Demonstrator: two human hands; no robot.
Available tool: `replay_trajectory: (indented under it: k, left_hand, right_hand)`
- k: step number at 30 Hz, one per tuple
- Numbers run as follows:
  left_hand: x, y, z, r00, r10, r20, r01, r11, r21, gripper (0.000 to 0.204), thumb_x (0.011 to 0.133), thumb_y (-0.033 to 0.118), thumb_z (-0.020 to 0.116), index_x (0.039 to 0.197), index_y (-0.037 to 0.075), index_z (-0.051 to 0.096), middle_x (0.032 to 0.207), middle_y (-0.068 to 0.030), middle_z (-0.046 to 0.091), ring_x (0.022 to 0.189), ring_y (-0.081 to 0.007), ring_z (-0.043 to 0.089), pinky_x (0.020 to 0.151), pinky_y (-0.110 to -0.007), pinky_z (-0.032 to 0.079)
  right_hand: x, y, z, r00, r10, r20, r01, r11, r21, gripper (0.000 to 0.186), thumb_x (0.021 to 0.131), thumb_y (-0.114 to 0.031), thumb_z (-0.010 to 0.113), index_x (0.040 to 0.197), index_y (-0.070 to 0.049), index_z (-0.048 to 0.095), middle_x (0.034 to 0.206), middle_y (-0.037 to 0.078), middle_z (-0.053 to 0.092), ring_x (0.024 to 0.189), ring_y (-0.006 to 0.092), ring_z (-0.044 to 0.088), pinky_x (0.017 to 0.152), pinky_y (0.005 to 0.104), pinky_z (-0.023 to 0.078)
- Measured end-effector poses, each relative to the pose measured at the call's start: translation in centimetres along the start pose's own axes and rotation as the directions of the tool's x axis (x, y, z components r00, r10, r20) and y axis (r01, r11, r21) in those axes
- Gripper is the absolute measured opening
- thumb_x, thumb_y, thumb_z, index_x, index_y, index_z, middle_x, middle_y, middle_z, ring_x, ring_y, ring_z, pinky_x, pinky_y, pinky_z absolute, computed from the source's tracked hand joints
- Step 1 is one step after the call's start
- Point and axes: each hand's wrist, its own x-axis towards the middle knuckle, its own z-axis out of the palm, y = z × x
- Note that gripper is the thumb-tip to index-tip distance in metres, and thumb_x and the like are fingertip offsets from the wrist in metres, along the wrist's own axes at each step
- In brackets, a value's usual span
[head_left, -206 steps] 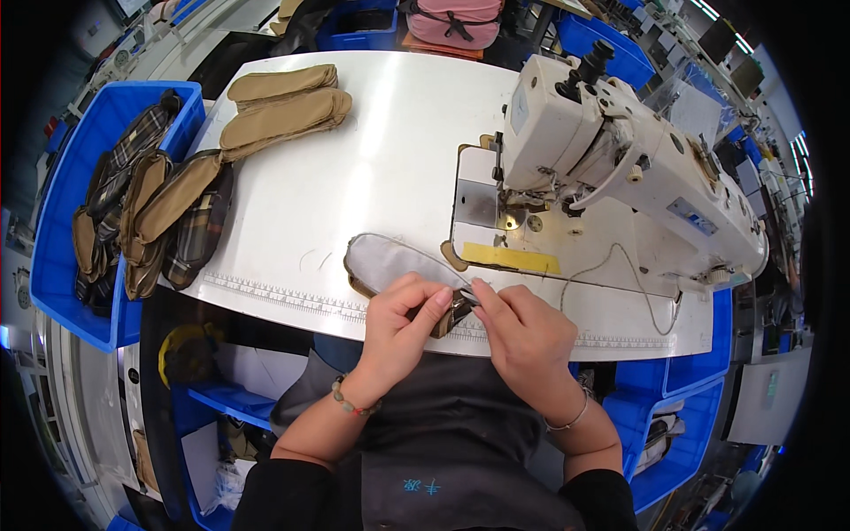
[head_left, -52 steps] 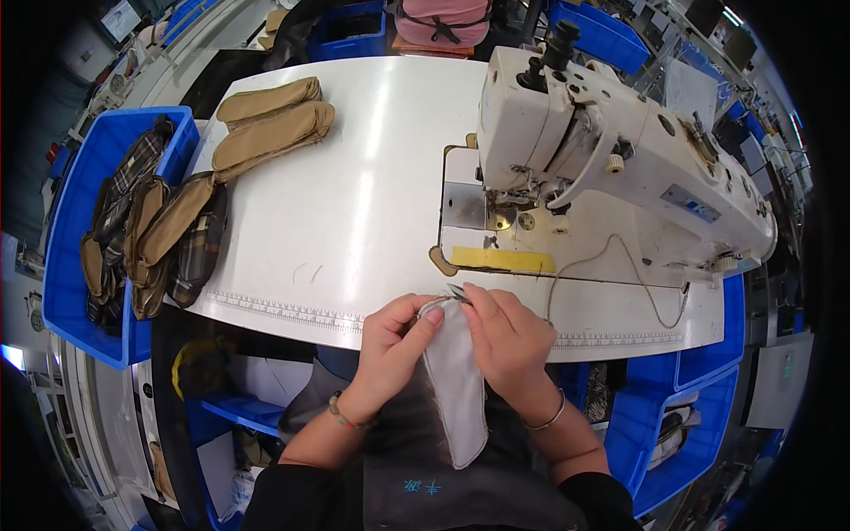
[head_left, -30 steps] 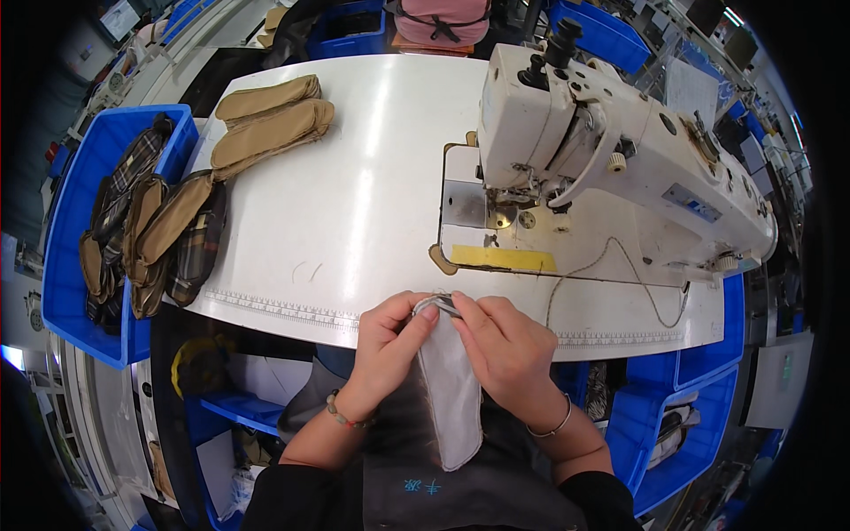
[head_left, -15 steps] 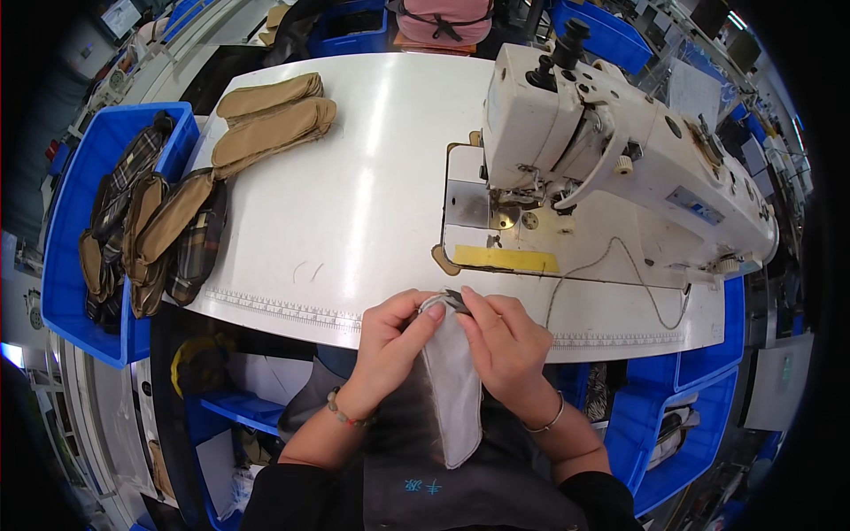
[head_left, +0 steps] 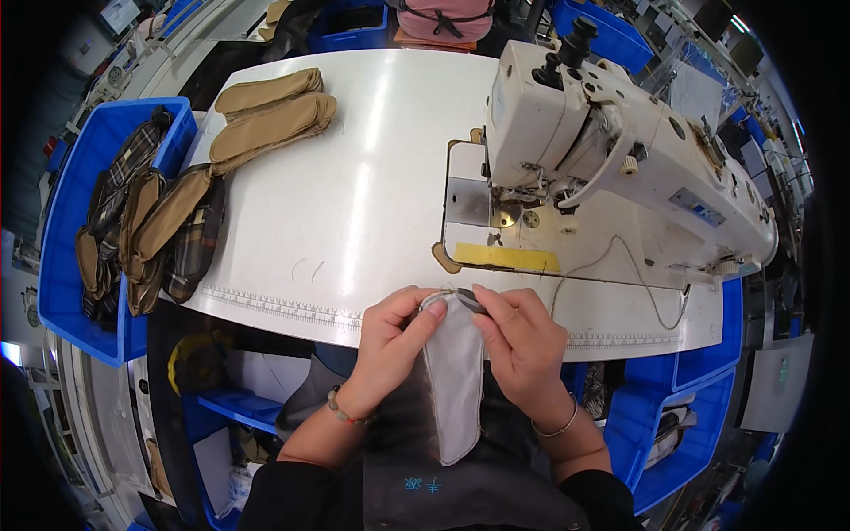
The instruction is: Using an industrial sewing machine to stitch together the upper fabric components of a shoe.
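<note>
Since the earliest frame, the pale piece (head_left: 453, 380) has shifted from lying on the tabletop (head_left: 345, 203) to hanging past its front edge, before the apron (head_left: 390, 447). I see both hands clamped close together at its upper end: the left hand (head_left: 394, 332) pinches the cloth, the right hand (head_left: 524, 345) grips a grey tool (head_left: 470, 303), mostly hidden. Beyond them, the white tabletop bears a ruler scale (head_left: 274, 303), the sewing machine (head_left: 544, 124) and brown pieces (head_left: 274, 124). A blue bin (head_left: 66, 195) adjoins its left side; ceiling lights (head_left: 739, 24) glow far right.
</note>
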Motion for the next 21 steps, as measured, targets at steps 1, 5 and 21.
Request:
replay_trajectory:
  k: [1, 5, 21]
  left_hand:
    - [0.00, 0.09, 0.04, 1.000, 0.000, 0.002, 0.000, 1.000, 0.000, 0.020, 0.096, 0.012, 0.063, 0.107, -0.002, 0.070, 0.086, 0.0013, 0.065, 0.077, -0.0028, 0.052, 0.069, -0.019, 0.042]
    - [-0.03, 0.41, 0.00, 1.000, 0.026, 0.003, -0.026, 0.999, 0.018, 0.019, 0.096, 0.011, 0.062, 0.108, -0.002, 0.070, 0.089, -0.0007, 0.066, 0.079, -0.0043, 0.053, 0.071, -0.020, 0.043]
    - [-0.23, 0.38, -0.01, 0.999, -0.006, 0.038, 0.006, 1.000, -0.007, 0.019, 0.096, 0.010, 0.062, 0.107, -0.003, 0.070, 0.089, -0.0021, 0.065, 0.081, -0.0060, 0.054, 0.073, -0.021, 0.043]
  right_hand:
    - [-0.11, -0.09, 0.10, 1.000, -0.002, 0.013, 0.002, 1.000, -0.011, 0.031, 0.080, -0.005, 0.075, 0.110, -0.003, 0.070, 0.083, 0.006, 0.061, 0.058, 0.0163, 0.060, 0.048, 0.0282, 0.044]
    - [-0.09, -0.22, 0.30, 0.999, -0.029, 0.022, 0.030, 0.998, -0.063, 0.031, 0.080, -0.007, 0.075, 0.109, -0.004, 0.070, 0.082, 0.004, 0.060, 0.057, 0.0154, 0.060, 0.047, 0.0285, 0.043]
    - [0.11, 0.27, 0.98, 0.996, -0.081, -0.046, 0.074, 0.989, -0.130, 0.030, 0.079, -0.006, 0.075, 0.108, -0.003, 0.070, 0.080, 0.004, 0.059, 0.056, 0.0151, 0.059, 0.048, 0.0282, 0.044]
